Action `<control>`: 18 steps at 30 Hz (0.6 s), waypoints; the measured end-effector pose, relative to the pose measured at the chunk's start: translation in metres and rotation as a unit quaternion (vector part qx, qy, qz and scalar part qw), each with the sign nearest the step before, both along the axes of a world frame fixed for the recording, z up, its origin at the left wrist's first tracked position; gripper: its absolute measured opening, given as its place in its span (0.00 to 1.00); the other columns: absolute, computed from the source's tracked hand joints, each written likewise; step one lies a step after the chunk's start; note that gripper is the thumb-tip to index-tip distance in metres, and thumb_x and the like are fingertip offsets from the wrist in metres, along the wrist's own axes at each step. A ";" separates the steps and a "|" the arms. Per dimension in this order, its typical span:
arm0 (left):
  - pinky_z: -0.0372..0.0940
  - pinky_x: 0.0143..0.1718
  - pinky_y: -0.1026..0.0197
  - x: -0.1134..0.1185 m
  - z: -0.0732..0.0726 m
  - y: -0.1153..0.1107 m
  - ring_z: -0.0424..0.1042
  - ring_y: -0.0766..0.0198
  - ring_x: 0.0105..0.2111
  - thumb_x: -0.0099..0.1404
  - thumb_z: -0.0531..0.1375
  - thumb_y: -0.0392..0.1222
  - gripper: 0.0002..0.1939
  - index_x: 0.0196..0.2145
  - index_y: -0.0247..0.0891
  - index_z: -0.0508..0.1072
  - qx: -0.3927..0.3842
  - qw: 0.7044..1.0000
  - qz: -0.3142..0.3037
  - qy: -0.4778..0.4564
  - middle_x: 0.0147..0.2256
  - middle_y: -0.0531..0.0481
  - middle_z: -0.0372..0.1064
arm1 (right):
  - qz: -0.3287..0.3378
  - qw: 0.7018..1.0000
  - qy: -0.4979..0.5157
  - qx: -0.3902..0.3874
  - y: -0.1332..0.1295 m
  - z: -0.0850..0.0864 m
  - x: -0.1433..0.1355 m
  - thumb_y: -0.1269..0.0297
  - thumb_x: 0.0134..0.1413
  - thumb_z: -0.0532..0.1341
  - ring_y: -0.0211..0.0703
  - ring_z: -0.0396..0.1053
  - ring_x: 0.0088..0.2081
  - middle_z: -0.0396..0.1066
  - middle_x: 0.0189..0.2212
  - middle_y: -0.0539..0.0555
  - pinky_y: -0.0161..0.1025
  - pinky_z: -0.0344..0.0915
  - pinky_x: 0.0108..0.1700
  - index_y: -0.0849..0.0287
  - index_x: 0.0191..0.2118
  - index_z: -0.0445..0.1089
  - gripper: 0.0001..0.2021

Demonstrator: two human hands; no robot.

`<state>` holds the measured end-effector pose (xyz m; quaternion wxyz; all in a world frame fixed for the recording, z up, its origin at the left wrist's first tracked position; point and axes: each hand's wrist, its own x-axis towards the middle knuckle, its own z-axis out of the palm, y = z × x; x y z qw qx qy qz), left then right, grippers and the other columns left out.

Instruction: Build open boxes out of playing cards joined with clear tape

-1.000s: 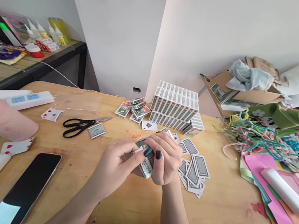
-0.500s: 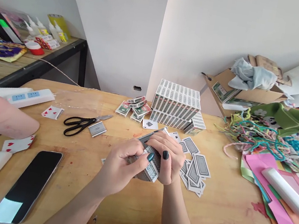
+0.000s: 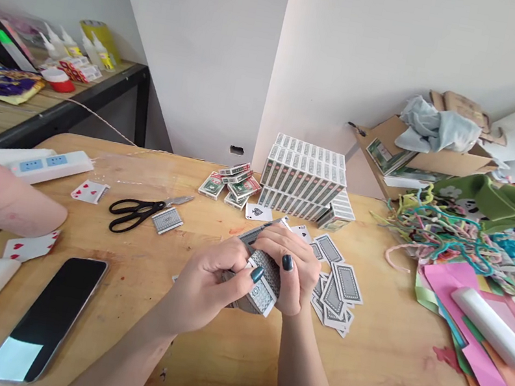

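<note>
Both hands are closed around grey-backed playing cards (image 3: pixel 262 296) above the middle of the table. My left hand (image 3: pixel 215 281) presses its thumb on a folded card edge, its other fingers behind. My right hand (image 3: pixel 291 268) wraps over the cards from the right, thumb bent down; how the cards join under the fingers is hidden. Loose playing cards (image 3: pixel 347 284) lie face down just right of my right hand. A folded card (image 3: pixel 167 221) rests beside black-handled scissors (image 3: pixel 136 212) to the left. Behind the hands lies an ace of spades (image 3: pixel 258 212).
A block of stacked card boxes (image 3: pixel 304 174) stands at the back, with several loose card boxes (image 3: pixel 234 184) beside it. On the left are a phone (image 3: pixel 52 317), a pink bottle (image 3: pixel 4 197) and a power strip (image 3: pixel 52 165). Yarn (image 3: pixel 449 225) and coloured paper (image 3: pixel 483 349) crowd the right.
The hands stay closed on the cards in nearly the same place. My left thumb has shifted very slightly along the folded edge, and slightly more of the cards shows between the hands.
</note>
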<state>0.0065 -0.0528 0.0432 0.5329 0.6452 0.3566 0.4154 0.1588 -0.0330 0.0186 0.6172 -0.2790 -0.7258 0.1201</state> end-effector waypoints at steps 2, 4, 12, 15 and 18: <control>0.53 0.24 0.64 -0.004 0.003 0.001 0.54 0.69 0.23 0.62 0.55 0.43 0.17 0.19 0.38 0.55 -0.043 0.999 -0.016 0.020 0.20 0.55 0.53 | -0.011 1.000 -0.018 0.013 0.001 -0.001 0.000 0.69 0.57 0.44 0.45 0.71 0.31 0.73 0.30 0.58 0.47 0.69 0.35 0.60 0.35 0.71 0.18; 0.52 0.22 0.65 -0.007 0.007 0.001 0.54 0.69 0.22 0.63 0.55 0.45 0.17 0.20 0.38 0.57 -0.065 0.996 -0.011 0.060 0.21 0.55 0.53 | -0.036 0.998 -0.048 0.036 0.002 -0.003 0.000 0.69 0.57 0.44 0.45 0.71 0.32 0.73 0.30 0.58 0.46 0.68 0.35 0.60 0.36 0.71 0.18; 0.53 0.26 0.64 -0.002 0.009 -0.008 0.55 0.68 0.24 0.64 0.55 0.45 0.18 0.19 0.38 0.58 0.023 0.990 0.084 0.113 0.21 0.55 0.54 | -0.063 0.995 -0.055 0.058 0.000 -0.003 -0.004 0.71 0.55 0.44 0.46 0.71 0.33 0.73 0.31 0.58 0.46 0.68 0.35 0.60 0.38 0.70 0.17; 0.53 0.26 0.63 0.003 0.007 -0.009 0.55 0.68 0.24 0.64 0.55 0.44 0.17 0.19 0.38 0.58 -0.002 0.996 0.064 0.066 0.22 0.55 0.54 | -0.044 0.997 -0.026 0.052 0.001 -0.003 -0.004 0.69 0.56 0.44 0.45 0.71 0.32 0.72 0.30 0.57 0.46 0.68 0.34 0.59 0.37 0.71 0.18; 0.53 0.26 0.63 0.005 0.007 -0.008 0.55 0.68 0.24 0.64 0.56 0.43 0.17 0.19 0.38 0.60 -0.006 0.998 0.053 0.044 0.22 0.55 0.55 | -0.039 0.998 -0.016 0.046 0.003 -0.002 -0.003 0.69 0.57 0.42 0.45 0.70 0.30 0.72 0.28 0.57 0.45 0.67 0.33 0.59 0.35 0.70 0.18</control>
